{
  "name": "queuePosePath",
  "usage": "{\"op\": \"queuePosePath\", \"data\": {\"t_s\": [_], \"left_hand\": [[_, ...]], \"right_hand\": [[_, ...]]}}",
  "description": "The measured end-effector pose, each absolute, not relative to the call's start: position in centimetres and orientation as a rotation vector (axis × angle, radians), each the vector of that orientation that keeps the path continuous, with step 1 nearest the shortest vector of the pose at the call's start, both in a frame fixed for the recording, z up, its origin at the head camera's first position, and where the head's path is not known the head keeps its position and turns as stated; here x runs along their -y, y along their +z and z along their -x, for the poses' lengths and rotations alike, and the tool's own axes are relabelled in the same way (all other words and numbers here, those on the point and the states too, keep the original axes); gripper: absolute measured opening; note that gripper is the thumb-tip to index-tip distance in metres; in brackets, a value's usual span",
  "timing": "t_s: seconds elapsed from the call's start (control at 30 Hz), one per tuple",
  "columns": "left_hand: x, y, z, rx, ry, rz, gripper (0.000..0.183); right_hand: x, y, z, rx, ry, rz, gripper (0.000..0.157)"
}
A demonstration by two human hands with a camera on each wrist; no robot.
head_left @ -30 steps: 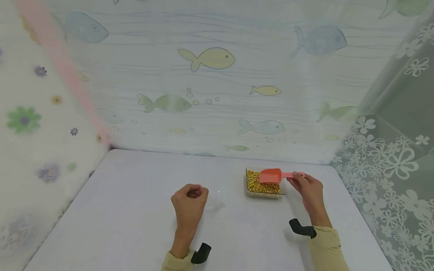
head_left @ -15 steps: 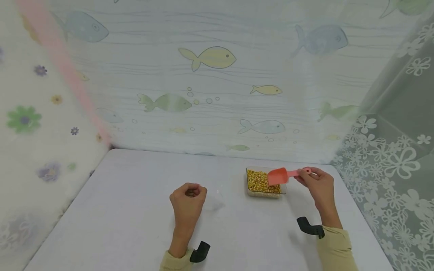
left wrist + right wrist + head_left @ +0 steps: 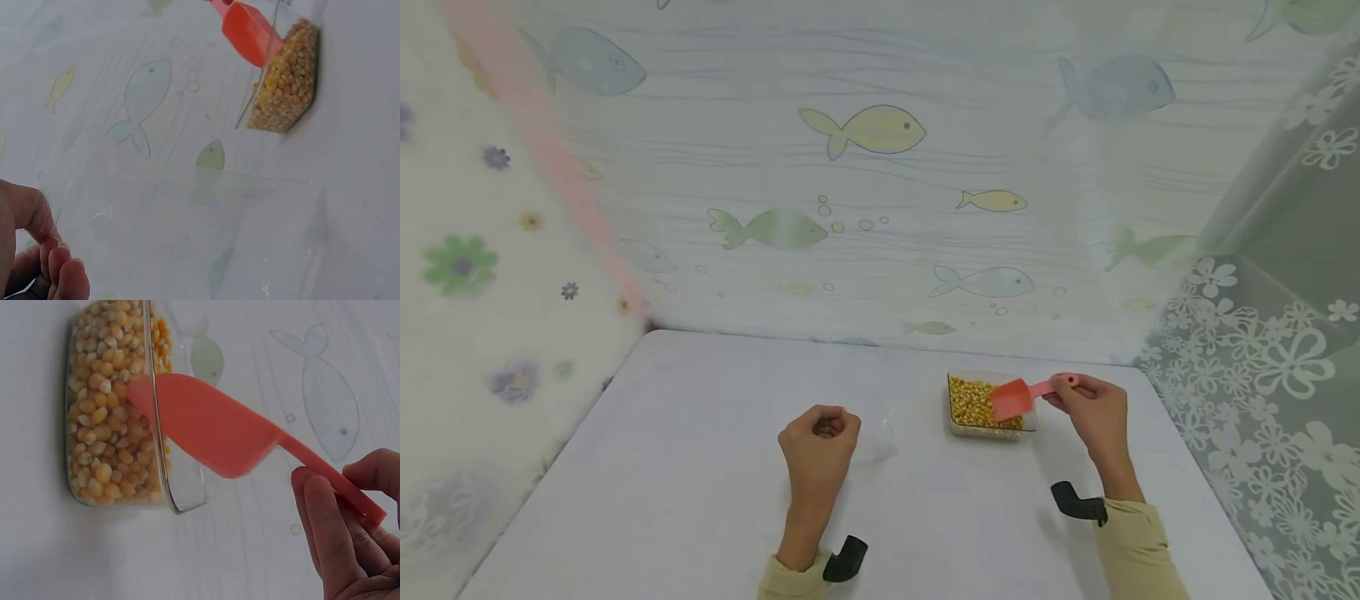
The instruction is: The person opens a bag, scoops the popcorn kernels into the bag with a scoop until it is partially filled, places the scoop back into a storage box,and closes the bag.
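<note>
My right hand (image 3: 1093, 412) pinches the handle of a coral-red scoop (image 3: 1013, 400) between thumb and fingers. The scoop tilts down, its tip sunk among dried corn kernels (image 3: 103, 434) that fill much of a clear rectangular container (image 3: 951, 412). In the right wrist view the scoop's underside slants across the container's rim. Over the middle of the table, my left hand (image 3: 820, 454) has its fingers curled, pinching the edge of a clear plastic bag (image 3: 187, 231). The bag spreads to the right of the fingers and shows only faintly in the head view.
All this is on a white-covered table (image 3: 700, 467). A fish-print sheet (image 3: 880, 250) rises behind it, with a flowered sheet (image 3: 490, 333) on the left and a lace-patterned curtain (image 3: 1285, 400) on the right.
My right hand first drew the scoop rightward across the corn, then came back slightly left, its tip now tilted down into the kernels. The left hand stays in place with the bag.
</note>
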State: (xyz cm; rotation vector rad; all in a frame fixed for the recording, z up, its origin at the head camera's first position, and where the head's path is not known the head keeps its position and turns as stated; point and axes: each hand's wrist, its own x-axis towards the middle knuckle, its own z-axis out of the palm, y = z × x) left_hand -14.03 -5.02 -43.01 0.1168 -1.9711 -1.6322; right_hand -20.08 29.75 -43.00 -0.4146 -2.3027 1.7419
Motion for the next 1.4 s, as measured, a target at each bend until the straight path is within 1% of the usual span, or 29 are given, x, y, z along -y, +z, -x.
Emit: {"op": "queuePosePath", "data": {"t_s": [0.2, 0.4, 0.6, 0.7, 0.87, 1.2, 1.4], "left_hand": [[4.8, -41.7, 13.3, 1.972, -1.630, -0.098, 0.011], [4.8, -41.6, 13.3, 1.969, -1.620, -0.094, 0.011], [4.9, -43.6, 14.3, 1.981, -1.604, -0.110, 0.012], [5.0, -44.4, 14.6, 1.982, -1.600, -0.117, 0.013], [4.9, -44.6, 14.7, 1.966, -1.614, -0.100, 0.013], [4.2, -41.6, 13.3, 1.954, -1.601, -0.059, 0.012], [4.4, -43.7, 14.3, 1.954, -1.556, -0.054, 0.013]], "right_hand": [[-29.4, -43.4, 20.0, 2.353, 1.722, 0.413, 0.045], [-29.6, -43.8, 19.8, 2.243, 1.660, 0.419, 0.038], [-29.2, -44.5, 19.9, 2.158, 1.695, 0.412, 0.033], [-28.9, -45.3, 20.1, 2.163, 1.734, 0.441, 0.033], [-28.8, -46.2, 20.2, 2.134, 1.807, 0.527, 0.036], [-29.5, -46.9, 20.4, 2.043, 2.010, 0.665, 0.040], [-30.2, -47.2, 20.3, 1.936, 2.146, 0.740, 0.037]]}}
